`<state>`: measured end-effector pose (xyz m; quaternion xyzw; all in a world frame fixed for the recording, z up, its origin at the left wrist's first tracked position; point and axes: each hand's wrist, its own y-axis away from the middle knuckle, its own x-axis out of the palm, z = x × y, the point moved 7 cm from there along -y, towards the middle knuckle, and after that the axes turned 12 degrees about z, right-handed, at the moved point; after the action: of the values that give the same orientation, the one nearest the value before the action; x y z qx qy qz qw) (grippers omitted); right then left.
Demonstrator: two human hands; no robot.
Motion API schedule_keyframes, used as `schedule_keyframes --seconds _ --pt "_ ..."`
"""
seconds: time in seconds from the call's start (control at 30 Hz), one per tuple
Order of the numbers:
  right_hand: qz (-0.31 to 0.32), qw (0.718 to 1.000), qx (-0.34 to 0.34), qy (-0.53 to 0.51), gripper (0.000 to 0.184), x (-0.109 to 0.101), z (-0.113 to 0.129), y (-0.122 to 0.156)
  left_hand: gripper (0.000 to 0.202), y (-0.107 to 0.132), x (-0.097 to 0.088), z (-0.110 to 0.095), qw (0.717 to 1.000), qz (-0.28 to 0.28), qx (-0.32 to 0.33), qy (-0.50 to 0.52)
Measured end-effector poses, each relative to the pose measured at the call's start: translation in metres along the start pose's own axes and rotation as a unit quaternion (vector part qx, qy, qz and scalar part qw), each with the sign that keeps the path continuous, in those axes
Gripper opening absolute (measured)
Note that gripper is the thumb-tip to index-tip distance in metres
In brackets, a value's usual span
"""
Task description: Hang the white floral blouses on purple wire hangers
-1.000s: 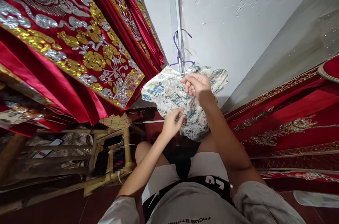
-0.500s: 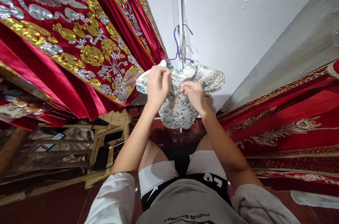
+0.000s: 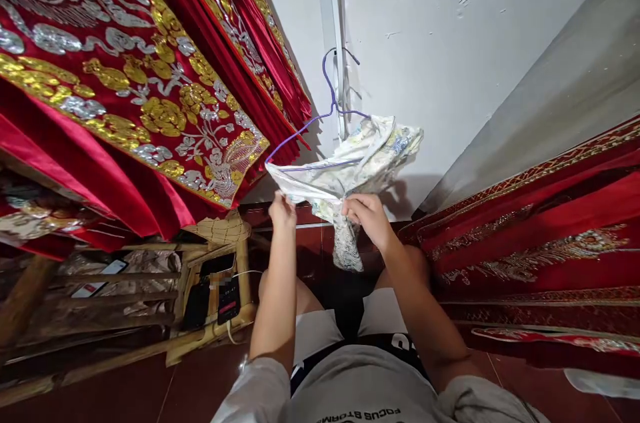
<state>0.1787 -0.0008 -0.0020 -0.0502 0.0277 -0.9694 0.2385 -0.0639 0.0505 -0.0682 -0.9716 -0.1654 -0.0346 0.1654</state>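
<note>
A white blouse (image 3: 350, 176) with a blue floral print hangs half off a purple hanger (image 3: 334, 99), whose hook sits on a pale vertical rail. The hanger's left arm is bare down to its tip, while its right arm runs into the blouse's shoulder. With fingers closed, my left hand (image 3: 283, 211) grips the cloth at the left, just below that tip. My right hand (image 3: 364, 215) pinches the front of the blouse near its middle. The gathered lower part of the blouse dangles between my hands in a narrow bunch.
Red embroidered garments (image 3: 175, 96) hang at the left, and more red cloth (image 3: 540, 243) hangs at the right. A bamboo stand (image 3: 243, 276) at lower left bears several phones, one a lit phone (image 3: 229, 299) with a cable. A white wall (image 3: 425, 43) rises behind the hanger.
My left hand has moved down and left, pulling the blouse's left shoulder off the hanger's body. The hanger's left arm now shows. My right hand has dropped slightly, and the blouse has bunched up.
</note>
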Motion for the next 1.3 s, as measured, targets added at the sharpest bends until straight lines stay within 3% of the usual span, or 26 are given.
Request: schedule_keyframes --seconds 0.1,0.2,0.27,0.37,0.43,0.5,0.57,0.63,0.7,0.77,0.83,0.87,1.0,1.07,1.17,1.23,1.3 --pt "-0.039 0.999 0.021 -0.019 0.024 -0.018 -0.026 0.019 0.041 0.042 0.018 0.027 0.989 -0.070 -0.077 0.106" --pt "-0.020 0.995 0.096 0.018 0.030 -0.033 -0.056 0.039 0.031 0.062 0.035 0.025 0.972 -0.094 -0.114 0.185" --pt "-0.032 0.989 0.115 0.086 0.034 -0.043 -0.063 0.048 0.031 0.065 0.051 0.005 0.966 -0.057 -0.110 0.225" --pt "-0.066 0.983 0.031 0.169 0.029 -0.046 -0.046 0.047 0.034 0.070 0.084 -0.047 0.980 0.081 -0.052 0.174" --pt "0.017 0.987 -0.017 0.161 0.035 -0.028 -0.035 0.036 0.033 0.077 0.105 -0.084 0.983 0.175 0.013 0.054" --pt "0.134 0.985 -0.022 0.108 0.034 -0.006 -0.030 0.024 0.030 0.082 0.114 -0.112 0.971 0.221 0.080 -0.045" --pt "0.185 0.981 -0.007 0.049 0.025 0.002 -0.025 0.014 0.028 0.079 0.111 -0.125 0.961 0.230 0.129 -0.087" --pt "0.190 0.981 -0.004 0.023 0.023 0.000 -0.013 0.006 0.030 0.074 0.104 -0.119 0.951 0.266 0.126 -0.098" --pt "0.209 0.976 -0.025 0.053 0.022 -0.005 0.006 0.000 0.040 0.074 0.099 -0.096 0.928 0.357 0.064 -0.087" --pt "0.232 0.962 -0.062 0.127 0.016 -0.012 0.028 -0.007 0.047 0.085 0.096 -0.066 0.880 0.467 -0.029 -0.084" --pt "0.197 0.955 -0.099 0.200 0.011 -0.028 0.045 -0.020 0.047 0.101 0.085 -0.044 0.828 0.538 -0.097 -0.128" --pt "0.161 0.955 -0.112 0.223 0.016 -0.038 0.050 -0.030 0.047 0.106 0.077 -0.038 0.811 0.548 -0.112 -0.173" --pt "0.054 0.961 -0.116 0.244 0.066 -0.077 0.036 -0.080 0.041 0.097 0.033 -0.052 0.762 0.473 -0.113 -0.427" --pt "0.045 0.957 -0.105 0.266 0.066 -0.088 0.019 -0.099 0.034 0.089 0.015 -0.065 0.703 0.445 -0.137 -0.538" --pt "0.059 0.946 -0.089 0.308 0.043 -0.094 0.002 -0.106 0.029 0.075 -0.003 -0.077 0.626 0.408 -0.179 -0.640" --pt "0.066 0.937 -0.082 0.332 0.035 -0.096 0.001 -0.095 0.027 0.060 -0.009 -0.082 0.624 0.375 -0.168 -0.664" --pt "0.063 0.932 -0.081 0.349 0.033 -0.100 0.006 -0.078 0.028 0.042 -0.009 -0.088 0.668 0.342 -0.104 -0.653"
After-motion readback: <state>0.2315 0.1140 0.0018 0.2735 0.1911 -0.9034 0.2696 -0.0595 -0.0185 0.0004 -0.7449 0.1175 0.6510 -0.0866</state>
